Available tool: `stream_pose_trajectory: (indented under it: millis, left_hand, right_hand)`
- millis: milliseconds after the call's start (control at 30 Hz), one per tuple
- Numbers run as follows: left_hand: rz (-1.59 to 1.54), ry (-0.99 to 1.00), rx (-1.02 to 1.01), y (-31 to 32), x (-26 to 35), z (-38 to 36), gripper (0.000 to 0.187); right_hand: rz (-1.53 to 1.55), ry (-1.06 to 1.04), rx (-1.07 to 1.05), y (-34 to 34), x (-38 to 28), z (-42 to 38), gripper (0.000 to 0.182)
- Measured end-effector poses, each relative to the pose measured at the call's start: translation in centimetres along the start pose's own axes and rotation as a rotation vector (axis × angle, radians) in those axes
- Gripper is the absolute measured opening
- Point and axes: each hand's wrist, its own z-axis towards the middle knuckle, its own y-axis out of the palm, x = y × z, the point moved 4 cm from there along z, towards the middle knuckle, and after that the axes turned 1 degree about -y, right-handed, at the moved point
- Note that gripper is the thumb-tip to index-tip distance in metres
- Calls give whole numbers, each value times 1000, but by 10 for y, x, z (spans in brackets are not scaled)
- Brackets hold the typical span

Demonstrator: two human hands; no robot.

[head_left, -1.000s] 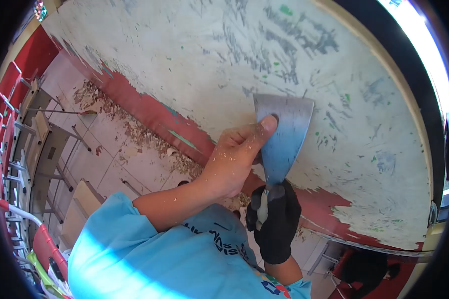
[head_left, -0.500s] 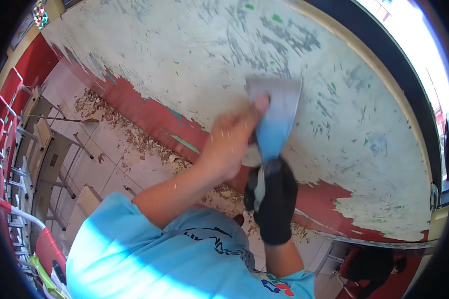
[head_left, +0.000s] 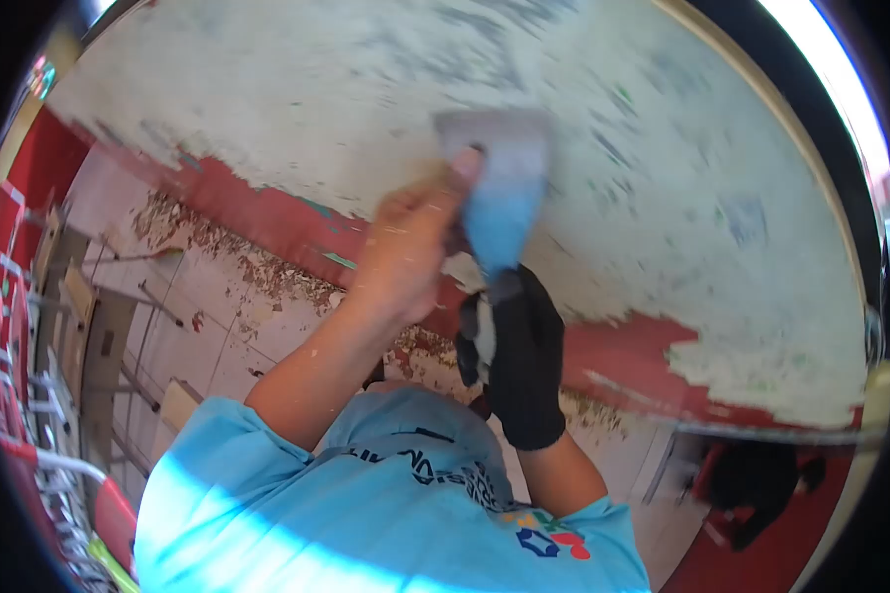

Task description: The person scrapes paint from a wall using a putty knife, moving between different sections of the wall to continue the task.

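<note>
A wide paint scraper [head_left: 501,211] with a blue-tinted metal blade lies against the partly stripped wall [head_left: 663,267], its broad edge pointing up in the head view. Around its handle closes my right hand [head_left: 524,361], in a black glove. My left hand [head_left: 405,247], bare, pinches the blade's left side with the thumb on its face; the other fingers are curled and partly hidden. The blade is slightly blurred. Pale, scratched surface surrounds it, with ragged red paint [head_left: 633,346] along the wall's lower part.
Paint flakes [head_left: 257,272] litter the tiled floor [head_left: 193,321] at the wall's foot. Chairs and desks [head_left: 99,336] stand on the left, close to a stick-like tool on the floor. A person in dark clothes [head_left: 752,484] is at the lower right.
Both hands and the scraper have shifted up and left in the view, staying on the wall. The camera view has moved too. The grip looks the same.
</note>
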Motion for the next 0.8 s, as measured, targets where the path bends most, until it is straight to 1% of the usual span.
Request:
stream_pose_trajectory:
  millis: [33,67,100,167,233,267,333,367,433,467,533,567,633,667,700,733,767,800]
  left_hand:
    - [15,-35,-36,3,-6,-3,40]
    - [1,-41,-26,2,-13,-5,41]
    - [-15,-34,-11,0,-19,-5,42]
    - [11,-67,-47,-17,-52,-5,44]
    - [10,-352,9,-44,-104,-7,42]
    - [9,-346,8,-50,-116,-10,42]
    - [-227,-488,195,-66,-142,-19,40]
    - [-227,-483,194,-73,-151,-19,40]
    - [-320,-491,400,-91,-165,-23,41]
    - [-326,-491,396,-80,-155,-29,41]
    - [-174,-491,14,-40,-128,-41,43]
    - [-175,-488,14,-27,-118,-45,43]
    - [-73,-320,-331,10,-98,-48,45]
    - [-75,-317,-327,21,-94,-47,45]
    - [-62,-266,-376,34,-89,-44,46]
    - [-49,-215,-424,43,-84,-42,46]
    - [-52,-211,-421,49,-81,-38,46]
    - [-85,-206,-405,54,-77,-34,46]
  right_hand:
    - [20,25,-75,-2,-2,-5,23]
    - [36,14,-33,-11,0,-9,23]
    - [-8,32,-44,-18,7,-10,22]
    - [-48,38,-61,-33,26,-11,22]
    - [-141,119,-37,-58,60,-24,23]
    - [-143,114,-41,-66,67,-30,23]
    - [-214,246,-107,-78,83,-44,23]
    - [-216,242,-110,-85,87,-49,23]
    - [-163,209,-137,-94,91,-57,26]
    - [-169,208,-135,-95,86,-58,26]
    - [3,70,-30,-93,65,-61,33]
    - [1,68,-33,-92,58,-60,33]
    - [43,-11,-20,-89,37,-57,33]
    - [30,-6,-4,-85,26,-56,33]
    - [28,-5,-6,-83,23,-51,33]
    - [-14,-55,33,-83,18,-47,33]
    - [-58,-107,69,-82,13,-42,35]
    - [-79,-130,98,-79,7,-40,32]
